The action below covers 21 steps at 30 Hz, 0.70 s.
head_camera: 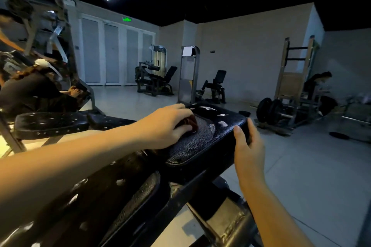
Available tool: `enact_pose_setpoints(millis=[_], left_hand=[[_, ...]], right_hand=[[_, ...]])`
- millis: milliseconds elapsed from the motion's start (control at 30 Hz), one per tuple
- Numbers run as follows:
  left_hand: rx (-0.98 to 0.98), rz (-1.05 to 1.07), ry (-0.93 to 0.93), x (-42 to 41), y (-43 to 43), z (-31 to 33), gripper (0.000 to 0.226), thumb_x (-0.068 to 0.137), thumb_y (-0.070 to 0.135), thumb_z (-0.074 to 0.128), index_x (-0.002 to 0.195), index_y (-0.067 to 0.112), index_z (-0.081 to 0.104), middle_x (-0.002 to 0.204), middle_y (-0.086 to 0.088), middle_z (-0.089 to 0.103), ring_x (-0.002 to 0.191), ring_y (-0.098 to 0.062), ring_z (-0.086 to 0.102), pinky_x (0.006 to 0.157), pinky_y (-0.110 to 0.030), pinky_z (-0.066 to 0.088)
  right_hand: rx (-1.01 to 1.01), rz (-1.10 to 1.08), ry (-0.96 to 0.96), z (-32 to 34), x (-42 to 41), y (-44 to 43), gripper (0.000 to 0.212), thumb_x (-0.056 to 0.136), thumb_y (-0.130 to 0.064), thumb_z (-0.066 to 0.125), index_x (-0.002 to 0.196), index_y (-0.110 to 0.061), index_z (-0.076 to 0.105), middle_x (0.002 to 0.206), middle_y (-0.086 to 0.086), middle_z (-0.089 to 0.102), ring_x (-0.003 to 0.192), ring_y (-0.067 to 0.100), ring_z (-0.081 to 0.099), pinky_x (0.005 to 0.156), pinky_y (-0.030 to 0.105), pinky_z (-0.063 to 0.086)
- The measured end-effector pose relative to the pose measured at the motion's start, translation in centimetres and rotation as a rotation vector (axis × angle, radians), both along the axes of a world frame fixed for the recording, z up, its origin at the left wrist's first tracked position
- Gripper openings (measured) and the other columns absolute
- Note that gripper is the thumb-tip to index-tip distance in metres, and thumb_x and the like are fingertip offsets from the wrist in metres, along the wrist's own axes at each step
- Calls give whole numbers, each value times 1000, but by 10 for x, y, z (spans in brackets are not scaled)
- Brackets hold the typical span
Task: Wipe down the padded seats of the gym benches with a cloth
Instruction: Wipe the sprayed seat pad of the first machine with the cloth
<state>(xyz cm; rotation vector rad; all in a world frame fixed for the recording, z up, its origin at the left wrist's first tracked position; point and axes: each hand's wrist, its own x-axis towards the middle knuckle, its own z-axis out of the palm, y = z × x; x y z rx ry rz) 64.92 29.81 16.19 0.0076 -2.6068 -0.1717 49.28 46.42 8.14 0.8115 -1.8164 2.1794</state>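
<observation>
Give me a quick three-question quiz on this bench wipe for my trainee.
1. True or false: the left hand holds a cloth against the seat pad.
2. The right hand: A) grips the seat pad's edge, B) holds a spray bottle, C) hangs free.
3. On which side of this bench does the second bench stand?
Key: 1 true; 2 A; 3 left.

a leg machine (154, 80) stands near the closed doors (112, 52), and weight plates (266, 109) sit beside a wooden rack (289, 79).
</observation>
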Motion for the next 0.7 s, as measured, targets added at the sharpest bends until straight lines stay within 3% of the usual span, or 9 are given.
enact_pose_setpoints(millis=[167,233,333,467,600,700], left_hand=[[193,158,42,-42,-49,21,14,94,27,71,105,19,74,100,3,72,93,-17,66,87,-40,54],[270,213,133,-68,-50,22,18,90,27,75,105,17,71,102,1,71,98,-21,65,85,-34,51],[268,50,174,-81,-8,21,16,89,25,77,102,18,71,96,6,70,98,-16,67,83,-28,50],[117,-198,69,-32,24,10,18,92,21,74,111,20,74,104,11,73,97,-2,67,88,-20,52],[119,105,72,-14,-41,12,16,91,25,75,107,21,75,98,10,72,95,-9,66,83,-29,50],[151,251,63,-52,-55,21,18,92,27,73,106,16,74,100,1,71,98,-23,66,84,-34,49]], right_hand=[[-10,-13,21,-1,-2,-2,55,102,-39,57,153,-29,43,146,-13,53,135,7,48,116,43,42],[-6,-14,26,0,1,-1,53,103,-36,56,154,-29,42,144,-17,52,134,4,48,116,40,41],[-1,-14,27,2,2,0,53,104,-35,56,154,-30,40,143,-19,50,136,4,46,115,34,40],[9,8,14,3,2,2,53,104,-32,56,155,-29,40,133,-25,53,124,-4,51,107,24,42],[7,13,21,1,0,2,55,103,-35,56,155,-28,39,147,-14,50,136,5,46,116,33,38],[11,16,23,1,0,2,55,103,-35,55,155,-28,39,139,-21,54,128,-4,50,109,26,43]])
